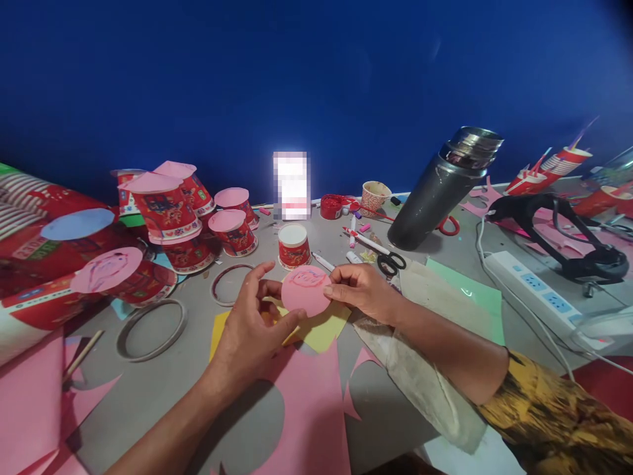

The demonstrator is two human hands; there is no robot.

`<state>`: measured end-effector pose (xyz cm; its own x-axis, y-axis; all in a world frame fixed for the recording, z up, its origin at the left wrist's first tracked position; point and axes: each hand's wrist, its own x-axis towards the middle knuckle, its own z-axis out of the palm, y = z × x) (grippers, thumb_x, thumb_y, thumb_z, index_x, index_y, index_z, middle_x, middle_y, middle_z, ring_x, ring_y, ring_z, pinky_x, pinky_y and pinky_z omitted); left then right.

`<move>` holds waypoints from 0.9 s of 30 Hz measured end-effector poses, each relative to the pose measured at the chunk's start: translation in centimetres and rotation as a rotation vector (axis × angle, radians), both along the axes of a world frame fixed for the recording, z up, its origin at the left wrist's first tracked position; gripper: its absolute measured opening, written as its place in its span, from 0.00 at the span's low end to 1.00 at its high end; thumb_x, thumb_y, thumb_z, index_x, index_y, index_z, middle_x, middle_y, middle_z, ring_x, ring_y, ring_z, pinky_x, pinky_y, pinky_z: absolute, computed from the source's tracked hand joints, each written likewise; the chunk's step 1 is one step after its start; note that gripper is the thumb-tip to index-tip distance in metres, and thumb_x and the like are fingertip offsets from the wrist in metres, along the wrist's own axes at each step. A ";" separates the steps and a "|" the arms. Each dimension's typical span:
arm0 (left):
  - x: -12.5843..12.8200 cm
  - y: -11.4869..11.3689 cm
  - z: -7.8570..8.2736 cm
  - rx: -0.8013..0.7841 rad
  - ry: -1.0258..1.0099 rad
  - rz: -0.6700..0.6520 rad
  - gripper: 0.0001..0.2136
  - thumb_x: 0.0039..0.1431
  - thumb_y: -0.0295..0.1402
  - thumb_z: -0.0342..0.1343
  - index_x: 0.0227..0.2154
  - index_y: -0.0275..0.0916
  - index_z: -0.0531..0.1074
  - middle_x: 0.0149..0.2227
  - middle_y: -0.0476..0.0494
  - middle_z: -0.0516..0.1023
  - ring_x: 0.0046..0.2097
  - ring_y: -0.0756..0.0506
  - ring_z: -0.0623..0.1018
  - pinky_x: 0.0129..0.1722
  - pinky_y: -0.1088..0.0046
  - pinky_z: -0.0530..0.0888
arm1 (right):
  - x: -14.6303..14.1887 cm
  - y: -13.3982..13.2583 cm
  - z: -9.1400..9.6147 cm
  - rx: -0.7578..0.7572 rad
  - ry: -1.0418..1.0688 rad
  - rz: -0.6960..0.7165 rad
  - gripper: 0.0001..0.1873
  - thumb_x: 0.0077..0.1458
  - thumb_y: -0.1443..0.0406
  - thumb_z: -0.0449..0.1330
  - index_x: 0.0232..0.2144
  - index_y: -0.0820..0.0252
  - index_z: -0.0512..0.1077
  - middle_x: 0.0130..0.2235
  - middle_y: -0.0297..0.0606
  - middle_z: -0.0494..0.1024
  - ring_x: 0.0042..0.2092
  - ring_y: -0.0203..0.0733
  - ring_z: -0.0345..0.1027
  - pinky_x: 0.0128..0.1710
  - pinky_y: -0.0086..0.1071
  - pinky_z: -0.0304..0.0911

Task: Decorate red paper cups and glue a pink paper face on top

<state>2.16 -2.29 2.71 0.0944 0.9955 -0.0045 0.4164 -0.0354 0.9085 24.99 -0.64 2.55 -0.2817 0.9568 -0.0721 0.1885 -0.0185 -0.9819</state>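
Note:
Between my two hands is a pink paper disc (307, 302) with red and blue marker drawing on its upper part. My left hand (254, 326) grips its lower left edge, thumb in front and fingers behind. On the right edge, my right hand (363, 290) pinches it between thumb and fingers. Just beyond the disc stands a red patterned paper cup (295, 254) with a white top. Yellow paper (324, 330) lies under the disc, and a pink sheet with round cut-outs (311, 402) is nearer to me.
Red cups with pink paper tops (165, 214) crowd the left, near tape rings (152, 331). Scissors (390, 262), markers (356, 235) and a dark flask (435, 198) stand or lie beyond my right hand. A cloth (435, 382) is under my right forearm; a power strip (537, 290) lies at right.

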 end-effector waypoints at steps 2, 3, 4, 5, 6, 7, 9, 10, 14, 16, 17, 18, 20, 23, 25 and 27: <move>0.1 -0.1 0.4 -0.134 -0.179 -0.057 0.39 0.52 0.42 0.67 0.65 0.44 0.58 0.36 0.53 0.76 0.32 0.46 0.75 0.33 0.66 0.76 | -0.1 0.0 0.1 -0.057 0.042 0.010 0.24 0.50 0.46 0.70 0.25 0.60 0.72 0.22 0.27 0.67 0.25 0.32 0.55 0.25 0.27 0.49; 0.1 -0.1 0.4 -0.166 -0.235 -0.082 0.37 0.52 0.41 0.67 0.64 0.44 0.60 0.33 0.54 0.75 0.31 0.46 0.75 0.32 0.68 0.75 | -0.2 -0.1 0.1 -0.074 0.053 0.013 0.25 0.49 0.45 0.71 0.25 0.60 0.72 0.22 0.27 0.68 0.25 0.32 0.57 0.25 0.27 0.50; 0.1 -0.1 0.4 -0.184 -0.268 -0.092 0.34 0.52 0.40 0.68 0.62 0.43 0.63 0.32 0.55 0.75 0.31 0.47 0.75 0.31 0.69 0.74 | -0.3 -0.1 0.1 -0.084 0.058 0.013 0.25 0.49 0.45 0.71 0.25 0.60 0.72 0.22 0.27 0.68 0.25 0.32 0.58 0.26 0.27 0.51; 0.0 -0.1 0.3 -0.200 -0.284 -0.097 0.32 0.52 0.40 0.68 0.59 0.43 0.66 0.31 0.54 0.75 0.30 0.47 0.74 0.30 0.71 0.73 | -0.3 -0.2 0.1 -0.087 0.060 0.010 0.26 0.48 0.45 0.72 0.25 0.59 0.72 0.22 0.27 0.68 0.26 0.33 0.59 0.26 0.27 0.51; 0.0 -0.1 0.3 -0.221 -0.287 -0.104 0.30 0.51 0.40 0.69 0.57 0.42 0.68 0.30 0.54 0.75 0.29 0.48 0.73 0.28 0.72 0.71 | -0.4 -0.2 0.1 -0.087 0.061 0.007 0.26 0.48 0.44 0.72 0.25 0.59 0.72 0.22 0.27 0.68 0.26 0.33 0.59 0.26 0.27 0.52; -0.1 0.0 0.3 -0.248 -0.280 -0.115 0.28 0.52 0.41 0.69 0.54 0.41 0.70 0.29 0.54 0.74 0.28 0.48 0.72 0.26 0.73 0.70 | -0.5 -0.3 0.1 -0.089 0.063 0.005 0.26 0.48 0.44 0.72 0.25 0.59 0.72 0.22 0.27 0.68 0.26 0.33 0.60 0.26 0.27 0.52; -0.3 0.0 0.3 -0.307 -0.241 -0.149 0.24 0.53 0.43 0.68 0.51 0.40 0.73 0.26 0.55 0.72 0.26 0.49 0.69 0.23 0.74 0.67 | -0.5 -0.3 0.1 -0.099 0.071 0.004 0.26 0.47 0.45 0.74 0.25 0.59 0.72 0.22 0.27 0.69 0.26 0.33 0.60 0.26 0.27 0.53; -0.3 0.0 0.4 -0.333 -0.223 -0.174 0.23 0.54 0.44 0.68 0.49 0.39 0.75 0.24 0.55 0.70 0.25 0.50 0.68 0.23 0.74 0.66 | -0.5 -0.3 0.1 -0.107 0.078 0.005 0.26 0.46 0.45 0.74 0.25 0.59 0.72 0.22 0.27 0.69 0.26 0.33 0.60 0.26 0.27 0.53; -0.4 0.0 0.4 -0.395 -0.260 -0.245 0.21 0.54 0.46 0.67 0.46 0.36 0.78 0.24 0.54 0.69 0.25 0.52 0.65 0.24 0.75 0.64 | -0.4 -0.2 -0.2 -0.152 0.121 0.008 0.27 0.45 0.44 0.75 0.25 0.60 0.73 0.21 0.29 0.70 0.25 0.32 0.60 0.26 0.27 0.53; -0.4 0.0 0.1 -0.402 -0.310 -0.248 0.20 0.54 0.46 0.67 0.43 0.35 0.79 0.25 0.52 0.70 0.25 0.52 0.65 0.24 0.75 0.64 | -0.3 -0.1 -0.3 -0.180 0.145 0.008 0.27 0.45 0.44 0.76 0.25 0.60 0.73 0.21 0.29 0.70 0.25 0.32 0.60 0.25 0.27 0.52; -0.5 0.0 0.0 -0.398 -0.325 -0.241 0.19 0.54 0.45 0.67 0.42 0.35 0.80 0.25 0.51 0.71 0.26 0.51 0.65 0.25 0.74 0.64 | -0.3 -0.1 -0.4 -0.195 0.152 0.011 0.27 0.44 0.45 0.76 0.25 0.60 0.73 0.21 0.29 0.70 0.25 0.32 0.60 0.25 0.27 0.51; -0.5 0.0 -0.2 -0.385 -0.330 -0.227 0.18 0.54 0.45 0.67 0.41 0.35 0.80 0.26 0.50 0.73 0.26 0.51 0.66 0.26 0.74 0.65 | -0.3 -0.1 -0.4 -0.207 0.157 0.013 0.27 0.44 0.45 0.76 0.25 0.60 0.73 0.20 0.29 0.70 0.24 0.32 0.59 0.25 0.27 0.50; -0.5 -0.1 -0.5 -0.333 -0.293 -0.187 0.15 0.53 0.42 0.67 0.38 0.36 0.80 0.27 0.48 0.75 0.27 0.50 0.68 0.26 0.73 0.67 | -0.4 -0.1 -0.5 -0.223 0.164 0.017 0.26 0.44 0.45 0.76 0.25 0.60 0.73 0.20 0.29 0.69 0.24 0.32 0.59 0.24 0.27 0.49; -0.5 -0.2 -0.6 -0.262 -0.206 -0.161 0.12 0.54 0.41 0.65 0.33 0.36 0.80 0.24 0.50 0.73 0.26 0.51 0.66 0.25 0.74 0.66 | -0.4 -0.1 -0.5 -0.231 0.177 0.017 0.26 0.44 0.46 0.76 0.25 0.60 0.73 0.22 0.29 0.69 0.25 0.32 0.60 0.24 0.27 0.49; -0.4 -0.3 -0.5 -0.260 -0.191 -0.171 0.12 0.56 0.41 0.63 0.32 0.36 0.79 0.21 0.52 0.69 0.24 0.52 0.65 0.24 0.75 0.64 | -0.4 -0.1 -0.6 -0.222 0.173 0.023 0.25 0.45 0.47 0.75 0.25 0.60 0.72 0.23 0.29 0.69 0.25 0.32 0.61 0.25 0.27 0.50; -0.3 -0.3 -0.5 -0.266 -0.205 -0.174 0.11 0.57 0.41 0.62 0.30 0.37 0.78 0.20 0.53 0.68 0.24 0.52 0.64 0.24 0.75 0.63 | -0.4 -0.2 -0.5 -0.199 0.154 0.039 0.23 0.47 0.48 0.74 0.24 0.60 0.72 0.23 0.30 0.68 0.26 0.33 0.59 0.26 0.28 0.50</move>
